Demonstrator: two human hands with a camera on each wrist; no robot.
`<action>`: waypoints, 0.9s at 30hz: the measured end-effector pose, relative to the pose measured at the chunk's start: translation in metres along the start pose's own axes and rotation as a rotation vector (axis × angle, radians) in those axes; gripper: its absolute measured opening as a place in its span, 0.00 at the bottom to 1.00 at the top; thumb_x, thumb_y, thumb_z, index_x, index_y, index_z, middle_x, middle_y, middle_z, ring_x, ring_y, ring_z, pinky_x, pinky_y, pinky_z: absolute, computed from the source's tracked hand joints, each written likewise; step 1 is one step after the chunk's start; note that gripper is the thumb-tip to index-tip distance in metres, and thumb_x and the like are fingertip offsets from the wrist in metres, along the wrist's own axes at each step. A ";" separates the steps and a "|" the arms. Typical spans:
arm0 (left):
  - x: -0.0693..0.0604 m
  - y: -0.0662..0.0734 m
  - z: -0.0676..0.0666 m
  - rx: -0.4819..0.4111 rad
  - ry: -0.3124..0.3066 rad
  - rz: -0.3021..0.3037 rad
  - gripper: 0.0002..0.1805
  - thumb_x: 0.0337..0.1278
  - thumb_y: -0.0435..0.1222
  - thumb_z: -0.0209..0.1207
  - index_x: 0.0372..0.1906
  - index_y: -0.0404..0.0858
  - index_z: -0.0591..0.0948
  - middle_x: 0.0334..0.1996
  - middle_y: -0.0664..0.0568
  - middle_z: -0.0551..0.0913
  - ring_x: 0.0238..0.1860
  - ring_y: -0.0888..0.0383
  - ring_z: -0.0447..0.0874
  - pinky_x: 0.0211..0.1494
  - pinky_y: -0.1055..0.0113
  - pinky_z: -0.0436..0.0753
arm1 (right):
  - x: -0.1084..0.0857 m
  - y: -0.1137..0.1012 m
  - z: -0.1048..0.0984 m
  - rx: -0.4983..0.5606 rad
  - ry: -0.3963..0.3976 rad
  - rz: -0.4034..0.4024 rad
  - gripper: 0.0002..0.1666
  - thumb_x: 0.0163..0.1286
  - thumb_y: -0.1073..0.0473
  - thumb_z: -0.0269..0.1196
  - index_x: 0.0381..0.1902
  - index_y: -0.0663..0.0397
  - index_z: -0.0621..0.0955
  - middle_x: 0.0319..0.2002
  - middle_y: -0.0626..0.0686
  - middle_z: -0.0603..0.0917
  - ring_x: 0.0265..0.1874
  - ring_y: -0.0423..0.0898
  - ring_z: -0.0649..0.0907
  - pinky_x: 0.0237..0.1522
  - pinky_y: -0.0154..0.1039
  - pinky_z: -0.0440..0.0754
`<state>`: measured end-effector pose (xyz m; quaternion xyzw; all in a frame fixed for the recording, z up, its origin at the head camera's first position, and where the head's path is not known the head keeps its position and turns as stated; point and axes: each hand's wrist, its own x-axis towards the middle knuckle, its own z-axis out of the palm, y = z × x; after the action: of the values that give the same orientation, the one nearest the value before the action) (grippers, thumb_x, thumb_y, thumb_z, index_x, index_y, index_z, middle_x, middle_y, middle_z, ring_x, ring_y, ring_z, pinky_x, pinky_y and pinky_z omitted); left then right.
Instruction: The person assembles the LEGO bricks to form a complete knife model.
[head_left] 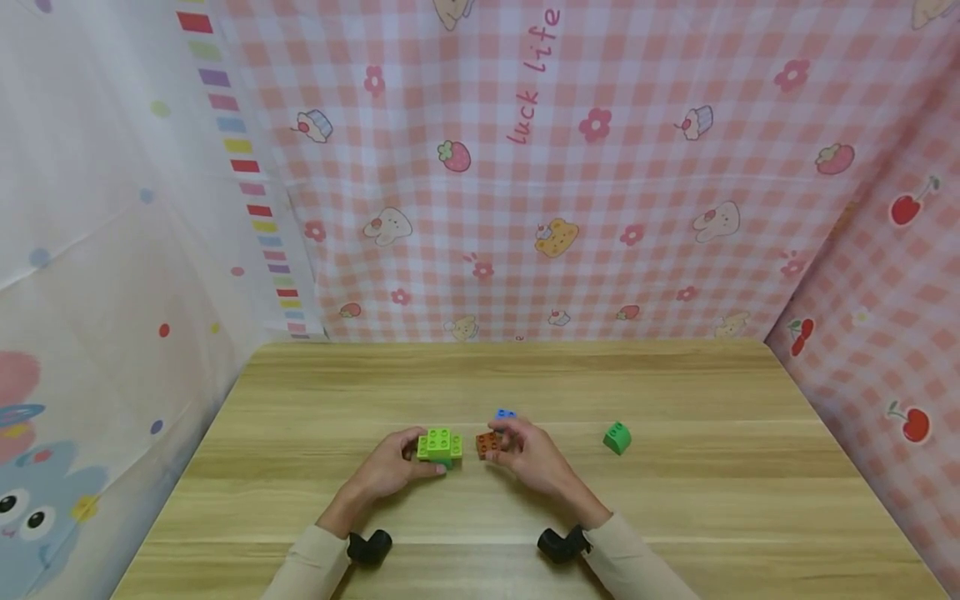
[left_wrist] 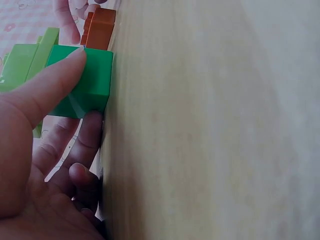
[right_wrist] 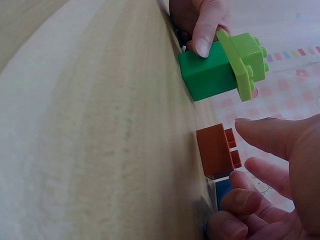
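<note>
My left hand [head_left: 390,464] holds a stack of toy building bricks [head_left: 438,442] between thumb and fingers, low at the table top. In the right wrist view, the stack has a dark green brick [right_wrist: 207,72] at the bottom, with a light green plate and brick above it. Just right of it, an orange-brown brick [head_left: 487,445] sits studs up on the table. My right hand [head_left: 538,460] is beside this brick, its thumb apart from the studs and its fingers loosely bent close by. A blue brick [head_left: 506,413] lies behind, partly hidden by the right hand.
A green brick with a curved top [head_left: 617,437] lies on the wooden table [head_left: 697,500], further to the right. Pink checked cloth [head_left: 525,192] hangs along the table's back edge, with more cloth at both sides. Each wrist carries a black camera mount [head_left: 370,547].
</note>
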<state>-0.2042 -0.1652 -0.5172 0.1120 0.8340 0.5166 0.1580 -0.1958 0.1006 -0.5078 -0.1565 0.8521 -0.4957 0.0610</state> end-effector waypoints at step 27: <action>-0.001 0.002 0.001 0.036 0.013 -0.014 0.24 0.50 0.41 0.73 0.53 0.43 0.81 0.46 0.56 0.84 0.49 0.57 0.79 0.61 0.51 0.74 | 0.002 0.006 0.009 -0.100 0.004 -0.012 0.25 0.62 0.64 0.71 0.57 0.57 0.79 0.32 0.47 0.77 0.30 0.41 0.74 0.33 0.33 0.73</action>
<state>-0.2027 -0.1638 -0.5151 0.1053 0.8449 0.5013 0.1542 -0.1961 0.0951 -0.5173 -0.1637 0.8749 -0.4532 0.0485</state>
